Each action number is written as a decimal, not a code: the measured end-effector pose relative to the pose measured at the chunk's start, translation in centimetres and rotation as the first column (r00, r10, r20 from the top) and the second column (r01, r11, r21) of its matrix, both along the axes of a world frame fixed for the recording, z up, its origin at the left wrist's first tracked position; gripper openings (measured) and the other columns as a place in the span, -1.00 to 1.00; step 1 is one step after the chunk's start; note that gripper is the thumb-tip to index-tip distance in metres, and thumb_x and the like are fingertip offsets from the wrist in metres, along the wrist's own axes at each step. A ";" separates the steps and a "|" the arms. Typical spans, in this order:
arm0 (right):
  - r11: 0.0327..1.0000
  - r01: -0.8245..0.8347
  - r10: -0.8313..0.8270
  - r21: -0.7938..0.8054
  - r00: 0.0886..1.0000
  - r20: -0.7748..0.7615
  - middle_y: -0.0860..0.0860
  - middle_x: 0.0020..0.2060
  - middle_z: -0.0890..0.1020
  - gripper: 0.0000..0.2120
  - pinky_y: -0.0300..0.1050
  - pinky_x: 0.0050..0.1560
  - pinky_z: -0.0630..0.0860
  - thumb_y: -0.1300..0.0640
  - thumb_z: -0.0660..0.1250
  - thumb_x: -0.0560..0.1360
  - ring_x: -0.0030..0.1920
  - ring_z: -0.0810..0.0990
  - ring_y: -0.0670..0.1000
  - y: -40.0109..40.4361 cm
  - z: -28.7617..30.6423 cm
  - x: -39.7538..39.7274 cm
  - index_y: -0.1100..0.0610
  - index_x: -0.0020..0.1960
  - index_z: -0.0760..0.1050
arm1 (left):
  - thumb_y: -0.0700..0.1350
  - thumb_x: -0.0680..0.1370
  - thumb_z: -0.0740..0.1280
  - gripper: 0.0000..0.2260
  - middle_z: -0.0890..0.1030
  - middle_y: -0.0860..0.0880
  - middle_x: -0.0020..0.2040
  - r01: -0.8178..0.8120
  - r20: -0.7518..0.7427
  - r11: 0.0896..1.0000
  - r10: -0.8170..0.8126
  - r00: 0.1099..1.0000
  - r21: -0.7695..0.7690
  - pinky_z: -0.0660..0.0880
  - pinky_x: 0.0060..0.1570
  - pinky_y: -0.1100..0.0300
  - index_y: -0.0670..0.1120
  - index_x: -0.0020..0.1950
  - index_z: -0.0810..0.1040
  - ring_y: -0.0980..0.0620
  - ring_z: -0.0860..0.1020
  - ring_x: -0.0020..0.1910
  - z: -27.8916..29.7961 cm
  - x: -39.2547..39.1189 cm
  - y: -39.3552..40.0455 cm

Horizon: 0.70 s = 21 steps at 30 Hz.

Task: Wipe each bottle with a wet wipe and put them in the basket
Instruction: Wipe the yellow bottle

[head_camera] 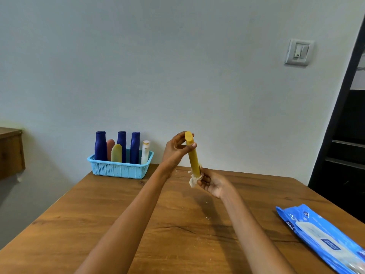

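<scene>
Head view looks down on two bare forearms reaching out over a wooden table [110, 210]. Right hand [212, 185] is curled round a crumpled white wet wipe [194, 179], and the wipe is wrapped about the lower end of a slim yellow bottle [193, 158]. Left hand [176, 146] sits just above and to the left of the right one, its thumb and fingertips pinching the same bottle just below its flat yellow cap. Held between the two hands, the bottle is clear of the tabletop and nearly upright, its top leaning a little to the left.

Beyond the left hand and further left, at the far edge of the table against the pale wall [177, 66], stands a light blue plastic basket [118, 169]. Inside it are three dark blue bottles [100, 145] standing upright, a pinkish bottle [110, 145] between the first two, a short rounded yellow bottle [116, 153] in front, and a white bottle [145, 152] at the right end.

Well to the right of the right hand and nearer the camera, a blue pack of wet wipes [320, 236] lies flat by the table's right edge. High on the wall above that side is a white light switch [299, 52], with a dark doorway [347, 145] further right. Far to the left of the left hand, part of a wooden cabinet [10, 151] shows at the frame edge.
</scene>
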State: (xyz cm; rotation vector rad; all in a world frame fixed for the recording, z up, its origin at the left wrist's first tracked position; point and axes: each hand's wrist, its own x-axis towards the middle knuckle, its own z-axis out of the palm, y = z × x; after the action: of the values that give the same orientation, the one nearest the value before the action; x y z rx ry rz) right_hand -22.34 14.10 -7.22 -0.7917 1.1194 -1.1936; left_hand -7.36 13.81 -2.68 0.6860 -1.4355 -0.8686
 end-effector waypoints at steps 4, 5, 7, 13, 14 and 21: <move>0.999 -0.007 0.012 0.036 0.987 -0.158 0.15 -0.19 0.60 -0.79 -0.20 -0.36 0.55 0.09 0.34 0.52 -0.30 0.54 0.02 0.0 -0.3 -0.2 0.26 -0.08 0.51 | -0.20 0.47 0.41 -0.64 0.57 0.02 0.16 -0.018 0.004 1.000 0.018 1.000 -0.009 0.50 -0.10 0.44 -0.04 0.23 0.44 0.26 0.56 -0.01 -0.1 0.1 -0.1; 0.999 -0.004 0.013 0.042 0.979 -0.205 0.14 -0.22 0.59 -0.78 -0.18 -0.33 0.54 0.07 0.32 0.53 -0.31 0.54 0.02 0.1 -0.3 -0.3 0.25 -0.09 0.50 | -0.20 0.46 0.41 -0.64 0.58 0.03 0.15 -0.019 0.008 1.000 0.019 1.000 -0.010 0.50 -0.10 0.43 -0.04 0.23 0.44 0.26 0.57 -0.01 -0.1 0.1 -0.1; 0.999 -0.022 0.030 0.033 0.966 -0.257 0.10 -0.34 0.55 -0.72 -0.19 -0.39 0.51 0.03 0.24 0.57 -0.38 0.50 0.00 0.5 0.2 -0.3 0.22 -0.18 0.49 | -0.19 0.46 0.42 -0.64 0.58 0.04 0.14 -0.023 0.024 1.000 0.023 0.999 0.000 0.52 -0.08 0.39 -0.04 0.23 0.45 0.23 0.58 0.00 -0.2 0.0 -0.4; 0.885 0.167 -0.313 -0.435 0.904 -0.289 0.12 -0.11 0.65 -0.86 -0.20 -0.28 0.53 0.16 0.27 0.54 -0.21 0.63 0.01 0.4 1.9 -0.2 0.18 0.02 0.56 | -0.01 0.38 0.50 -0.64 0.61 0.02 0.07 -0.233 0.119 0.969 0.223 0.968 0.079 0.46 0.07 0.22 -0.03 0.13 0.52 0.11 0.54 0.11 -0.7 -0.5 -1.7; 0.841 0.154 -0.343 -0.519 0.893 -0.291 0.10 -0.07 0.65 -0.83 -0.19 -0.24 0.57 0.16 0.29 0.54 -0.16 0.65 0.01 0.3 2.1 -0.1 0.14 0.11 0.55 | 0.06 0.35 0.51 -0.60 0.63 0.01 0.06 -0.260 0.142 0.961 0.245 0.959 0.094 0.48 0.08 0.19 -0.04 0.12 0.55 0.10 0.55 0.10 -0.7 -0.6 -1.9; 0.526 -0.121 -0.536 -0.842 0.722 -0.438 -0.10 -0.02 0.63 -0.77 -0.42 -0.09 0.50 0.23 0.34 0.50 -0.04 0.60 -0.15 0.8 1.6 1.7 0.15 0.15 0.60 | 0.39 0.07 0.43 -0.29 0.68 -0.02 -0.08 -0.297 0.036 0.923 0.297 0.954 0.244 0.57 0.04 -0.06 -0.06 0.04 0.63 -0.01 0.64 -0.05 -0.5 -0.7 -2.0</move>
State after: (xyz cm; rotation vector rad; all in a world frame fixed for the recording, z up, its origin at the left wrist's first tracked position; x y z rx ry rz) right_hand -20.62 14.95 -5.63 -2.0227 1.2023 -1.7862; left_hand -8.05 11.76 -3.15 1.0624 -1.1905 -0.8129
